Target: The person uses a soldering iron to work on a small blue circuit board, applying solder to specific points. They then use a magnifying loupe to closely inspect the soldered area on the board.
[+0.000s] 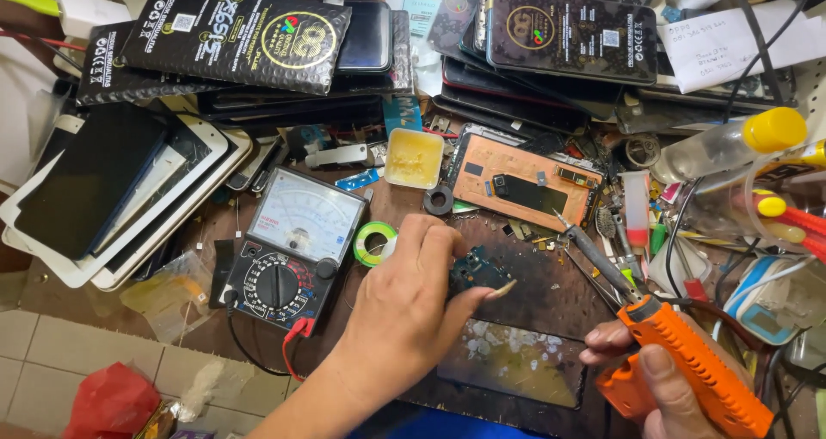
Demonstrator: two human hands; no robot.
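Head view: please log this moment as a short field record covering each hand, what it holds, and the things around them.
setting: cluttered repair bench
left hand: fingers pinching a small dark circuit board against the bench
right hand: gripping an orange soldering iron, tip pointing up-left, clear of the board
behind the hands: opened phone with copper-coloured back, yellow flux tub
left of the hands: analog multimeter, green solder reel
far edge: stacked phones and black packets
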